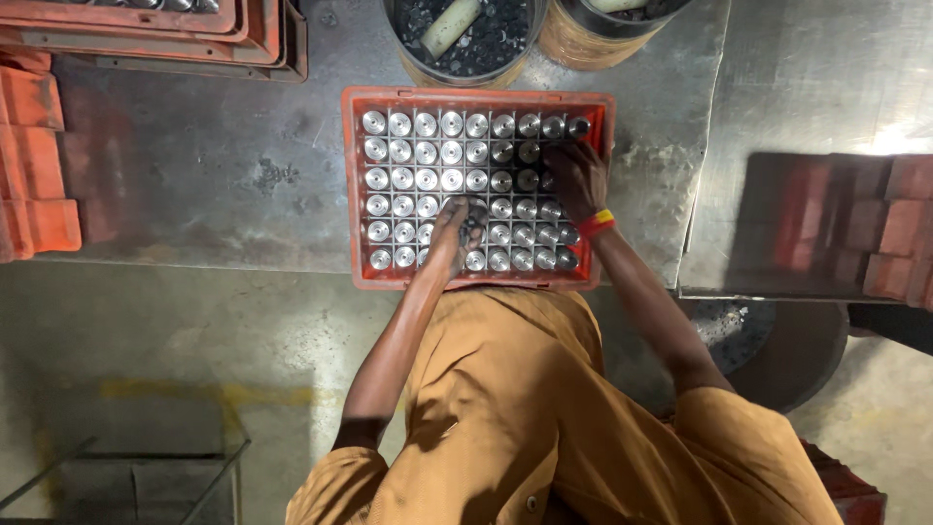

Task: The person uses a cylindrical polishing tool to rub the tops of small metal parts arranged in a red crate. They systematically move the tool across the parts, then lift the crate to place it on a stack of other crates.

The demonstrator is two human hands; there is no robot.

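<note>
An orange crate (476,95) sits on the steel table (194,165), packed with rows of upright shiny metal cylinders (426,152); the left hand (455,228) rests low in the crate among the front rows, its grip curled on a dark part (474,216), though how firmly is unclear; the right hand (577,177) lies spread over the cylinders at the crate's right side, its grip hidden, a red-and-yellow band (598,223) at the wrist; two round bins (466,39) stand just behind.

Glossy metal cylinders (427,152); matt orange plastic crate (476,96); scuffed steel table (194,156)
</note>
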